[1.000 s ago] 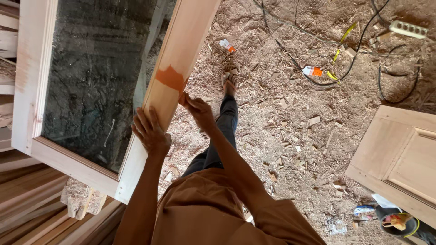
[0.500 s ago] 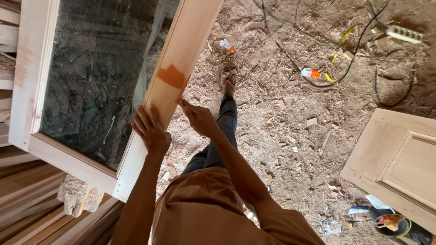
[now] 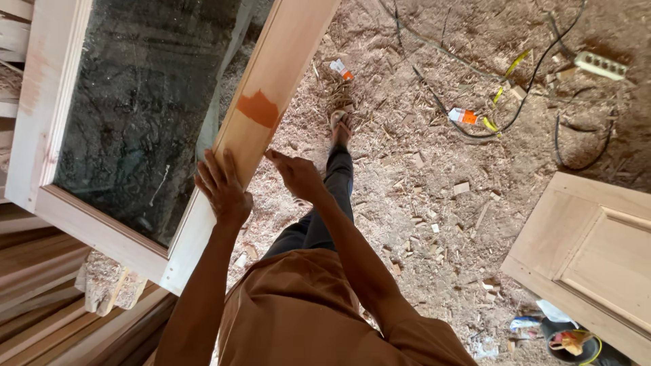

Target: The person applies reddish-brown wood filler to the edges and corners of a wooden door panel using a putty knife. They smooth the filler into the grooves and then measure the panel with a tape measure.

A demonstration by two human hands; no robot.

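Glazed wooden door frame [image 3: 224, 146], leaning over the sawdust floor [image 3: 434, 196]. We see the left hand [image 3: 222, 190] flat on its right rail below an orange patch [image 3: 258, 108], fingers apart; the right hand [image 3: 295, 175] touches the rail's edge, fingers together. Panelled door [image 3: 590, 257] at right.

A pale wooden door frame [image 3: 203, 224] with a dark glass pane fills the upper left of the frame, lying tilted. Its right-hand stile runs diagonally from top centre down to the lower left and bears an orange patch of filler [image 3: 258, 108] near the frame's middle.
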